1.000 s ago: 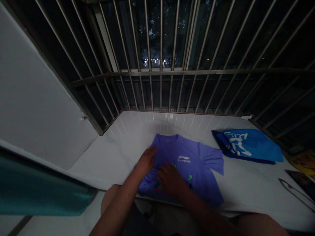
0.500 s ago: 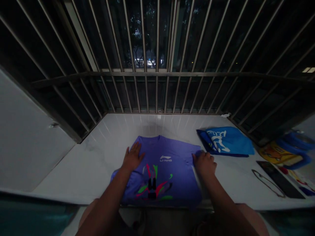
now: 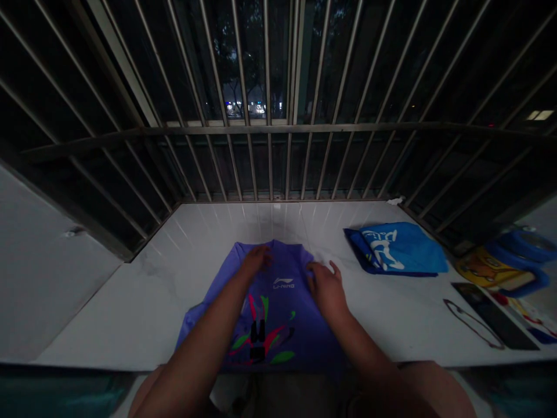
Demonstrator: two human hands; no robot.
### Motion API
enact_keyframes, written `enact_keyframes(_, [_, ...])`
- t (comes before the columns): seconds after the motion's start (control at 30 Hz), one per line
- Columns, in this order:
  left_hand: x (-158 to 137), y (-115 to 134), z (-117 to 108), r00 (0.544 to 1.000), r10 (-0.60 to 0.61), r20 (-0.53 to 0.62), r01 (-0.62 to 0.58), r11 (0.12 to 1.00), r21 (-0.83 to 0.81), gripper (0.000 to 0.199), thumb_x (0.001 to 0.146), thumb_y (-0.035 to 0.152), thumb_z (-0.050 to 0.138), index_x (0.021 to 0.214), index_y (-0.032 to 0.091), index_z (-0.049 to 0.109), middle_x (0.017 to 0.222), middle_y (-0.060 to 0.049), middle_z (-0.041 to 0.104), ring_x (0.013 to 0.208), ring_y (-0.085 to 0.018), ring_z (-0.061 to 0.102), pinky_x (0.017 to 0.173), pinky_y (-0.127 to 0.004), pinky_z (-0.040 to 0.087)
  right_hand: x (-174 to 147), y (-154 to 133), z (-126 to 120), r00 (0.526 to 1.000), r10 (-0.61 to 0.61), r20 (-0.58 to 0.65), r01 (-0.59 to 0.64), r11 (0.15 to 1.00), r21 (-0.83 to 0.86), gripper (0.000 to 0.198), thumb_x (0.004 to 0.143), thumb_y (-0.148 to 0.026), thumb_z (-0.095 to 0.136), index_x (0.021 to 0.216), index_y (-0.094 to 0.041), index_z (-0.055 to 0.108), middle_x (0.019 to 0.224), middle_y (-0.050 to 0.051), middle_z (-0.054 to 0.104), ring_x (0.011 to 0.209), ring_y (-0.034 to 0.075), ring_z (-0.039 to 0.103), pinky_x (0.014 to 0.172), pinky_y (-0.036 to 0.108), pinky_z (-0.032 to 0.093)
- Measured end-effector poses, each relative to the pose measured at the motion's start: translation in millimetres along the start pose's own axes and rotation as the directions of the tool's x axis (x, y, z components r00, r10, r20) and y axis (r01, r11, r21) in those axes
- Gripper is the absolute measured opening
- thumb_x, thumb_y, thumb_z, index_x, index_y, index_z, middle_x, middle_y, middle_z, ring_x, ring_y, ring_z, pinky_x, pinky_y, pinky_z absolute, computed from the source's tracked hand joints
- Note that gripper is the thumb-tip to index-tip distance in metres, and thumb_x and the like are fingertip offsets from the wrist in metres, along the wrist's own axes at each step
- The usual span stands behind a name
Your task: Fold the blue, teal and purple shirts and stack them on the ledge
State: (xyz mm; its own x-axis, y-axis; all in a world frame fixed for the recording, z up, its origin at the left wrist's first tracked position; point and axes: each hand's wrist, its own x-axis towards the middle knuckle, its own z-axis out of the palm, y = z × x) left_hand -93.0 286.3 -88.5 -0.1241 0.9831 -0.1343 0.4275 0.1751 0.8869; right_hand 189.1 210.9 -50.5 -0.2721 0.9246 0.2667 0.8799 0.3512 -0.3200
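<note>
A purple T-shirt (image 3: 278,313) lies front up on the white ledge, with a LI-NING print and a pink, green and black pattern. Its right side is folded in near the shoulder, while the fabric at the left spreads outward. Over the chest just below the collar is my left hand (image 3: 256,260), its slightly bent fingers apart and holding nothing that shows. At the shirt's right shoulder edge, my right hand (image 3: 325,284) has its fingers spread, one raised, with the tips at the fabric. Part of the shirt's left half is hidden under my left forearm.
A folded blue garment (image 3: 400,249) with white print sits right of the shirt. Beyond it are a yellow and blue item (image 3: 496,270), a dark flat panel (image 3: 496,316) and a cord loop (image 3: 472,325). Metal bars (image 3: 270,162) close off the ledge's back.
My left hand has moved right from the shirt's left shoulder toward the collar. My right hand has come left, and the right sleeve that stuck out is now folded in. The view has shifted slightly.
</note>
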Motion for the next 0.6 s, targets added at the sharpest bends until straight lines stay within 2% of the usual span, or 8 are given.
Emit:
enact_keyframes(0.03, [9, 5, 11, 0.999, -0.034, 0.026, 0.036, 0.998, -0.055, 0.063, 0.111, 0.067, 0.039, 0.126, 0.017, 0.073, 0.102, -0.016, 0.085, 0.088, -0.028, 0.082, 0.081, -0.042, 0.066, -13, -11, 3, 0.986, -0.162, 0.033, 0.162, 0.987, 0.01, 0.028, 0.108, -0.017, 0.053, 0.128, -0.026, 0.07, 0.117, 0.007, 0.082, 0.109, 0.025, 0.074, 0.125, 0.051, 0.034])
enact_keyframes(0.1, [25, 12, 27, 0.994, -0.093, 0.058, 0.1, 0.986, -0.135, 0.067, 0.108, 0.074, 0.044, 0.122, 0.016, 0.073, 0.093, -0.015, 0.083, 0.079, -0.027, 0.08, 0.071, -0.039, 0.064, -41, -30, 11, 0.894, -0.416, 0.165, 0.418, 0.908, 0.027, 0.025, 0.107, -0.017, 0.059, 0.127, -0.028, 0.071, 0.114, 0.006, 0.081, 0.106, 0.024, 0.073, 0.117, 0.046, 0.041])
enact_keyframes(0.17, [37, 15, 37, 0.988, -0.141, 0.067, 0.151, 0.973, -0.176, 0.063, 0.102, 0.075, 0.059, 0.12, 0.015, 0.071, 0.086, -0.012, 0.081, 0.074, -0.026, 0.078, 0.067, -0.036, 0.062, -68, -41, 17, 0.778, -0.546, 0.312, 0.556, 0.829, 0.064, 0.021, 0.107, -0.021, 0.064, 0.125, -0.028, 0.072, 0.107, 0.004, 0.08, 0.101, 0.024, 0.073, 0.104, 0.04, 0.048])
enact_keyframes(0.23, [44, 14, 41, 0.982, -0.179, 0.054, 0.186, 0.964, -0.191, 0.058, 0.094, 0.064, 0.077, 0.125, 0.016, 0.068, 0.085, -0.008, 0.08, 0.074, -0.024, 0.077, 0.066, -0.033, 0.06, -89, -42, 20, 0.714, -0.569, 0.409, 0.579, 0.807, 0.113, 0.018, 0.106, -0.027, 0.069, 0.123, -0.028, 0.072, 0.105, 0.002, 0.079, 0.097, 0.024, 0.072, 0.095, 0.037, 0.05])
enact_keyframes(0.3, [49, 13, 44, 0.98, -0.197, 0.032, 0.199, 0.96, -0.197, 0.058, 0.087, 0.045, 0.088, 0.132, 0.018, 0.063, 0.091, -0.005, 0.08, 0.077, -0.021, 0.077, 0.068, -0.03, 0.059, -100, -33, 17, 0.732, -0.521, 0.439, 0.52, 0.844, 0.134, 0.017, 0.104, -0.033, 0.072, 0.121, -0.028, 0.073, 0.106, 0.002, 0.079, 0.099, 0.024, 0.072, 0.094, 0.036, 0.051])
enact_keyframes(0.47, [51, 9, 48, 0.987, -0.161, 0.004, 0.159, 0.969, -0.189, 0.066, 0.08, 0.018, 0.09, 0.138, 0.02, 0.059, 0.109, -0.009, 0.082, 0.084, -0.019, 0.079, 0.073, -0.027, 0.061, -93, 8, 2, 0.934, -0.182, 0.307, 0.19, 0.982, 0.004, 0.033, 0.103, -0.025, 0.072, 0.135, -0.027, 0.073, 0.124, 0.009, 0.078, 0.115, 0.03, 0.071, 0.102, 0.042, 0.053])
enact_keyframes(0.53, [50, 9, 49, 0.991, -0.136, -0.001, 0.134, 0.976, -0.172, 0.068, 0.081, 0.016, 0.089, 0.141, 0.02, 0.058, 0.108, -0.008, 0.082, 0.085, -0.019, 0.08, 0.075, -0.028, 0.063, -84, 20, 0, 0.961, -0.075, 0.268, 0.081, 0.997, -0.01, 0.047, 0.101, -0.025, 0.072, 0.148, -0.026, 0.068, 0.134, 0.012, 0.075, 0.122, 0.032, 0.07, 0.106, 0.044, 0.053])
enact_keyframes(0.6, [49, 10, 48, 0.995, -0.103, -0.005, 0.101, 0.984, -0.145, 0.068, 0.083, 0.015, 0.087, 0.143, 0.021, 0.057, 0.105, -0.007, 0.082, 0.087, -0.02, 0.081, 0.078, -0.03, 0.064, -77, 28, 1, 0.957, -0.005, 0.292, 0.007, 1.0, -0.008, 0.041, 0.103, -0.025, 0.068, 0.143, -0.025, 0.071, 0.132, 0.012, 0.076, 0.121, 0.031, 0.072, 0.106, 0.043, 0.054])
